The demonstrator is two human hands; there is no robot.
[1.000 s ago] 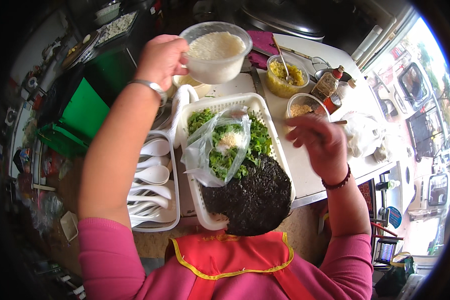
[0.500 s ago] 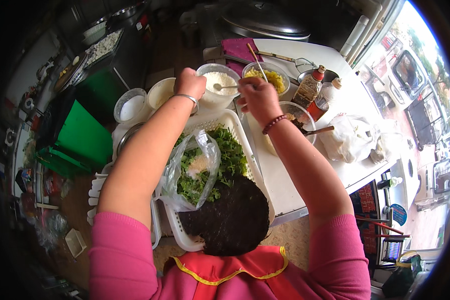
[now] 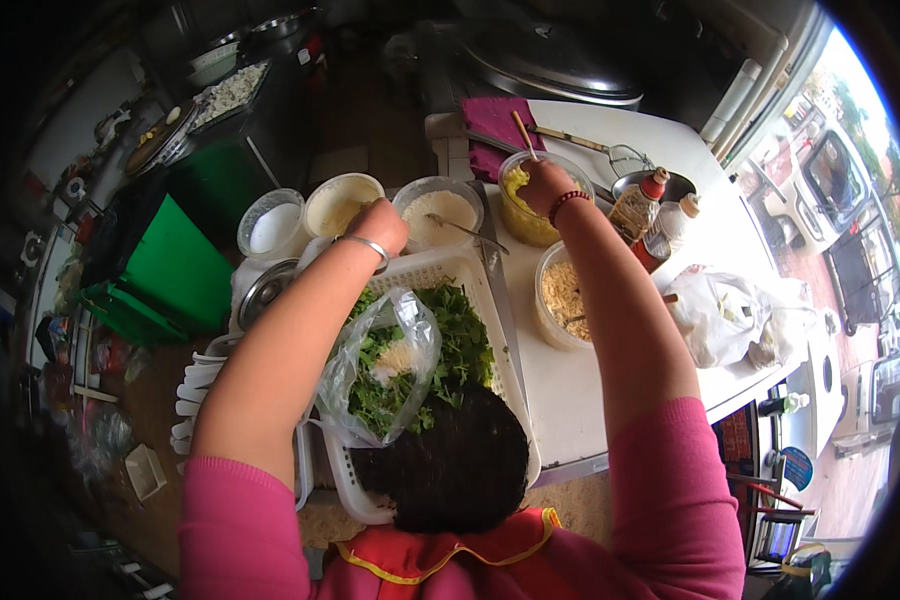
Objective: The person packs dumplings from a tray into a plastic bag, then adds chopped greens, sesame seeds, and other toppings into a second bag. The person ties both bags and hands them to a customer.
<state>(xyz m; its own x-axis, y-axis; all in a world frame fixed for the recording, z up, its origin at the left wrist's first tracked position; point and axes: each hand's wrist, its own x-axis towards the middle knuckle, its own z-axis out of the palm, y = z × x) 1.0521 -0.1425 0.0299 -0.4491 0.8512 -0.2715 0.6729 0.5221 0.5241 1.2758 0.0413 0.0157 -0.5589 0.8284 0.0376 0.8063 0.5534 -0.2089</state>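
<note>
My right hand (image 3: 543, 187) is closed around a utensil with a light wooden handle (image 3: 523, 130), over a clear tub (image 3: 528, 228) of yellow chopped food. My left hand (image 3: 383, 226) has curled fingers by a cream-coloured tub (image 3: 345, 188); what they hold, if anything, is hidden. Between the hands, a metal spoon (image 3: 467, 231) leans in a tub of off-white powder (image 3: 442, 212). Below lies a clear plastic bag (image 3: 358, 345) over green leaves (image 3: 462, 330), with pale and white seasoning (image 3: 396, 358) on the leaves. These sit in a white perforated basket (image 3: 515, 375).
A tub of pale crumbs (image 3: 563, 300) stands under my right forearm. Bottles (image 3: 638, 205), a wire strainer (image 3: 628, 160) and white plastic bags (image 3: 720, 315) are at the right. A tub of white grains (image 3: 272, 228) stands left, near a green bin (image 3: 165, 275). A dark mass (image 3: 460, 460) covers the basket's near end.
My right hand has let go of the spoon, now left in the powder tub, and moved right to the wooden handle. My left hand has come off the powder tub's rim, slightly nearer me.
</note>
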